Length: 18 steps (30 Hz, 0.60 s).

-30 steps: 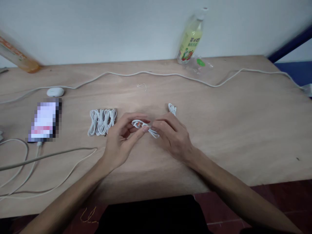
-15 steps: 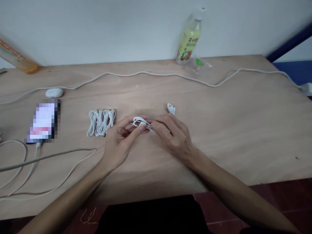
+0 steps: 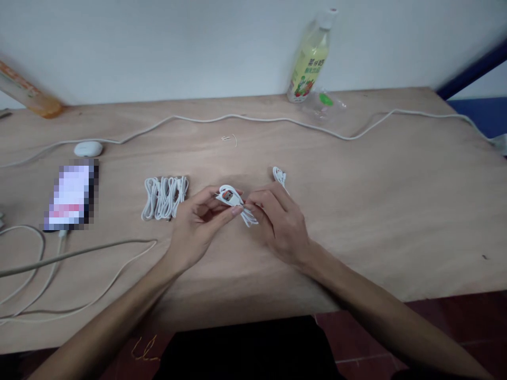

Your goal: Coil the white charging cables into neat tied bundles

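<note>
Between my two hands, above the table, is a coiled white USB cable; the orange inside of its plug shows. My left hand pinches the coil near the plug with thumb and fingers. With bent fingers, my right hand grips the middle of the bundle from the right; whether a tie is under its fingertips I cannot tell. Left of my left hand lies a row of several coiled white cables, side by side. Another coiled white cable rests just beyond my right hand, partly hidden by it.
Small bits of white wire lie ahead on the wooden table. A long white cord crosses the back. A phone and a white case are at left. A drink bottle and clear plastic wrapper stand behind.
The held cable has turned so that its plug faces up more, and more of its coil shows below the fingers. My right-hand fingers have shifted slightly on the bundle.
</note>
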Motion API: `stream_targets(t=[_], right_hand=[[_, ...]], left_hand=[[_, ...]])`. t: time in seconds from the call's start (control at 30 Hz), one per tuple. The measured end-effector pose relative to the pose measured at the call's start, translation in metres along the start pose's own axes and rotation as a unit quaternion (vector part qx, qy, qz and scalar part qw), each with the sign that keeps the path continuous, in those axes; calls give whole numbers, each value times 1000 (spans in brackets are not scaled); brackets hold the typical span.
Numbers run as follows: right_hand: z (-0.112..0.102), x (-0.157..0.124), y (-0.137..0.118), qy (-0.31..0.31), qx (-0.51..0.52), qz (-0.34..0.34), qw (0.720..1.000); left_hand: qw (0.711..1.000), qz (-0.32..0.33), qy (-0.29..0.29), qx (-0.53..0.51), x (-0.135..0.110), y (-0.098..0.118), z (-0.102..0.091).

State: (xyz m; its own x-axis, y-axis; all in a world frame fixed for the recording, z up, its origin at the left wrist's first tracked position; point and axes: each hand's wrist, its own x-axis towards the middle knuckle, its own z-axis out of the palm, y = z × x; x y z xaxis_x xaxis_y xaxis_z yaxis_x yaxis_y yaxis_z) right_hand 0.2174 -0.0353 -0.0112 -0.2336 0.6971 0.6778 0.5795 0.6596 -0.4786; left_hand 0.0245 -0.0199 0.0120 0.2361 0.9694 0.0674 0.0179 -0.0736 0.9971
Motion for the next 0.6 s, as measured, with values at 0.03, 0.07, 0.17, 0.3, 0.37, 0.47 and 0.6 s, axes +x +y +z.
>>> stream_targets(t=[0.03, 0.07, 0.17, 0.3, 0.37, 0.47, 0.6], right_hand=[[0, 0, -1, -5, 12, 19, 1000], [-1, 0, -3, -8, 22, 35, 999], [-2, 0, -5, -11, 44, 64, 997], [0, -2, -1, -8, 0, 23, 1000], [1, -2, 3, -4, -47, -24, 999], [2, -2, 7, -8, -106, -63, 992], [2, -1, 5, -19, -118, -64, 991]], left_hand=[[1000, 7, 3, 3, -1, -1, 0], [1000, 17, 9, 9, -2, -2, 1], [997, 57, 31, 40, -5, -3, 2], [992, 93, 25, 79, -6, -4, 2], [992, 102, 15, 78, -6, -4, 2], [992, 111, 8, 66, -5, -5, 3], [990, 126, 20, 58, -8, -6, 6]])
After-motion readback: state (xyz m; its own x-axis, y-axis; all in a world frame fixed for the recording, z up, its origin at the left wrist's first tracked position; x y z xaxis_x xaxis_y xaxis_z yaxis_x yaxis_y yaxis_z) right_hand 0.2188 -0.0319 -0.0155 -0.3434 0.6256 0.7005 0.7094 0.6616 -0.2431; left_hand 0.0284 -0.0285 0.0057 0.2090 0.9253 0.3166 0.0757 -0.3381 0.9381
